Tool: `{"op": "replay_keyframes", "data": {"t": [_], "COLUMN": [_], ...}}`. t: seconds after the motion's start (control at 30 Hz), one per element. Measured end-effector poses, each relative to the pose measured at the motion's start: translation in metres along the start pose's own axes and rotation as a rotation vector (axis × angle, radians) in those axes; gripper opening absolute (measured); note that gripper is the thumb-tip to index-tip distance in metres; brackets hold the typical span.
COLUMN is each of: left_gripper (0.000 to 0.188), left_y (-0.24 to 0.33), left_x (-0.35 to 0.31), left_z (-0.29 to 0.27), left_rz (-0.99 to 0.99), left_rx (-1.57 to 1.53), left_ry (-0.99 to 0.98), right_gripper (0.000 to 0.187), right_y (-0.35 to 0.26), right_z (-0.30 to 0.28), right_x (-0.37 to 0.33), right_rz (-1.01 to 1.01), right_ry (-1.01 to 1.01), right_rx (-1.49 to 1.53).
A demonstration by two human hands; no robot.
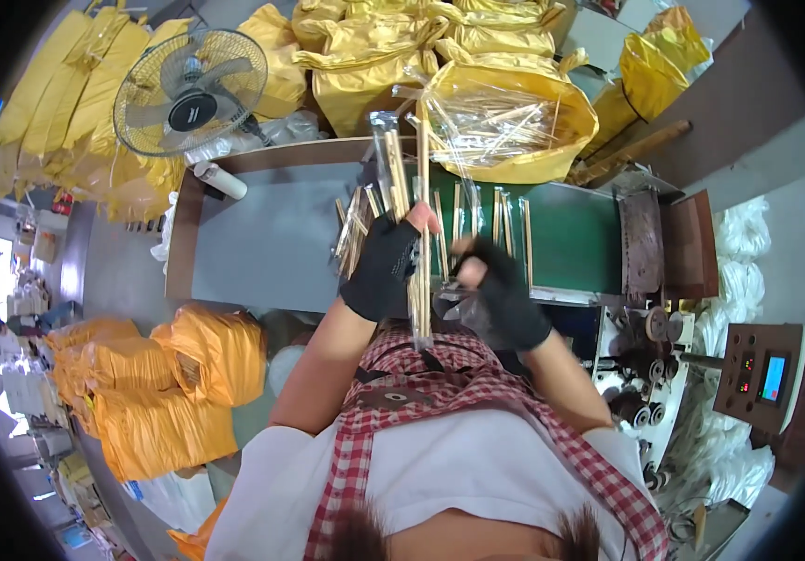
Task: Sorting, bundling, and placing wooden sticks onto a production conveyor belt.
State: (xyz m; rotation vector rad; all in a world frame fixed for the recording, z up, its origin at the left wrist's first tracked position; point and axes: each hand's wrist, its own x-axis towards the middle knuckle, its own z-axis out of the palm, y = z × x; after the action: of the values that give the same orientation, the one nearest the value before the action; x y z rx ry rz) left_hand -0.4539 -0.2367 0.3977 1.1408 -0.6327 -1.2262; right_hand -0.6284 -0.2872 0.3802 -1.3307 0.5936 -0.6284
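Note:
My left hand (382,266), in a black fingerless glove, is closed around a bundle of chopsticks (423,154) in clear plastic sleeves. The bundle stands roughly upright before my apron, its ends showing above and below the hand. Just right of it is my right hand (505,297), gloved the same way. Its fingers look curled but are smeared by motion, so whether they grip anything is unclear. Beyond both hands, several sleeved chopsticks (527,238) lie in a row on the green belt (582,245). More wrapped chopsticks (351,229) lie loosely left of my left hand.
Behind the belt, an open yellow sack (585,126) holds many wrapped chopsticks. A fan (192,103) and a white roll (221,180) stand at the far left. Orange sacks (164,411) sit left. On the right are machine rollers (657,327) and a control panel (760,376).

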Motion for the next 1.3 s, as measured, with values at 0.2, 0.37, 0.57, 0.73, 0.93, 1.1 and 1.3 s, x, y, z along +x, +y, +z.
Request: {"op": "replay_keyframes", "data": {"t": [0.2, 0.37, 0.57, 0.73, 0.93, 1.1, 1.3], "left_gripper": [0.036, 0.035, 0.030, 0.028, 0.028, 0.032, 0.034], "left_y": [-0.007, 0.024, 0.029, -0.019, -0.013, -0.013, -0.024], "left_x": [-0.017, -0.017, -0.017, -0.019, 0.036, 0.048, 0.062], "left_z": [0.016, 0.024, 0.035, -0.013, -0.033, -0.045, -0.089], "left_rz": [-0.120, 0.025, 0.103, -0.174, 0.003, -0.077, 0.005], "left_rx": [0.145, 0.218, 0.308, -0.231, -0.329, -0.511, -0.840], "left_ry": [-0.096, -0.099, -0.173, 0.140, 0.220, 0.041, -0.147], "right_gripper": [0.034, 0.034, 0.018, 0.021, 0.024, 0.019, 0.017], "right_y": [-0.062, -0.091, -0.084, -0.108, 0.000, 0.030, 0.082], "right_z": [-0.005, -0.012, -0.080, -0.133, -0.002, -0.006, -0.103], "right_x": [0.071, 0.102, 0.174, 0.149, 0.079, 0.092, 0.147], "right_rz": [-0.143, -0.272, -0.492, -0.726, -0.268, -0.300, 0.414], "right_ry": [-0.055, 0.159, 0.293, 0.464, -0.116, -0.134, 0.129], "right_rx": [-0.113, 0.093, 0.271, -0.653, -0.587, -0.186, -0.060]}}
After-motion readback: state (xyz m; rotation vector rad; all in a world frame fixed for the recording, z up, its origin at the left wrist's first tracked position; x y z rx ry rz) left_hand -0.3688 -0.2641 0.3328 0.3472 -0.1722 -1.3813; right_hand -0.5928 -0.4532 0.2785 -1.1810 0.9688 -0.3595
